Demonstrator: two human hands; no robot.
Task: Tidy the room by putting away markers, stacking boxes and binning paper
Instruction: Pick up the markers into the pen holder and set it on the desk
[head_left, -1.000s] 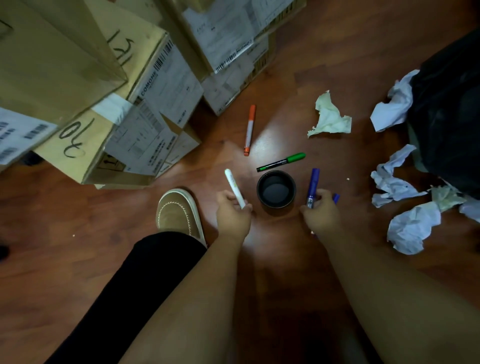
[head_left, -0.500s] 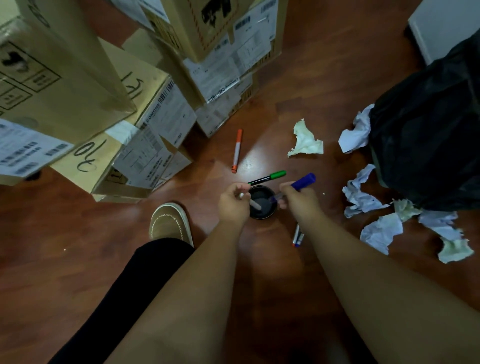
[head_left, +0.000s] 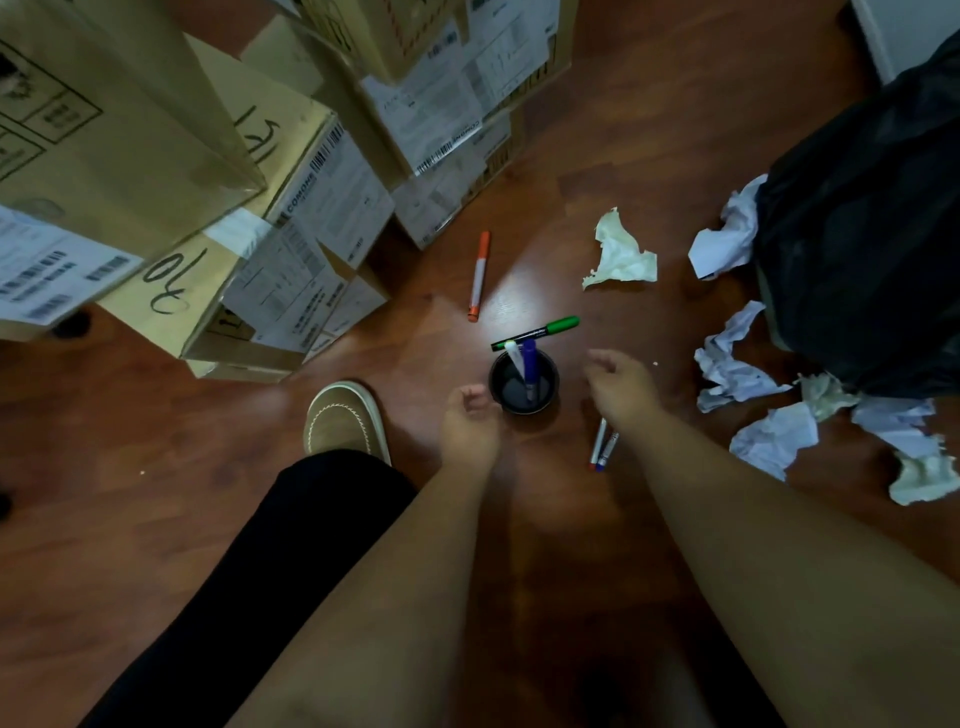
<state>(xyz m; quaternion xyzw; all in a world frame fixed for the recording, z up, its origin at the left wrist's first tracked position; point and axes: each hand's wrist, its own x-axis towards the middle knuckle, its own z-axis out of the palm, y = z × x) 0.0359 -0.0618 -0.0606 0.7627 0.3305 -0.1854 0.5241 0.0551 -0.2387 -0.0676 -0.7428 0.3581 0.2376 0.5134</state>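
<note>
Since half a second ago, both markers have been let go into the black cup (head_left: 523, 404): the white marker (head_left: 515, 357) and the blue marker (head_left: 529, 370) are now stood in it, tips leaning toward its far rim. The left hand (head_left: 470, 422) is drawn back just beside the cup's near-left edge, fingers curled loosely, grip empty. The right hand (head_left: 621, 387) is lifted off to the cup's right, fingers spread, nothing held. The green marker (head_left: 537, 332) is left on the floor (head_left: 156, 467), touching or just behind the cup's far rim. The orange marker (head_left: 479, 276) lies farther off, near the cardboard boxes (head_left: 218, 208). Two thin pens (head_left: 602, 445) are seen under the right wrist. Crumpled paper (head_left: 621, 253) is scattered beside the black bin bag (head_left: 872, 249).
</note>
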